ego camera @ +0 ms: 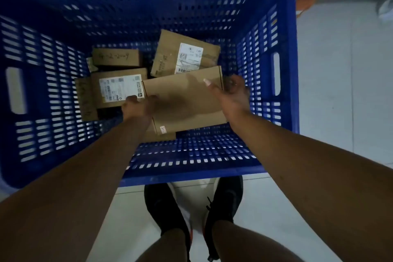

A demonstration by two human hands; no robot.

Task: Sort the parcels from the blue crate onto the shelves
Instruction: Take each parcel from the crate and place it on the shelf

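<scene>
The blue crate (265, 95) stands on a pale tiled floor (340, 91), and its slotted walls enclose a handful of cardboard parcels lying on its bottom. A flat box (185, 102), plain brown, lies topmost toward the crate's near-right corner, held between both hands. The right hand (231, 93) grips its right edge, thumb laid over the top face and fingers curled down the side. The left hand (138, 106) is at the left edge; it is blurred and in shadow, but its fingers appear to curl over that edge.

Just beside the flat box, toward the left wall, lies a labelled parcel (119, 89), with a small handwritten box (116, 57) behind it. A second labelled parcel (185, 55) lies tilted toward the far wall, partly under the flat box. Black shoes (165, 208) stand at the crate's near edge.
</scene>
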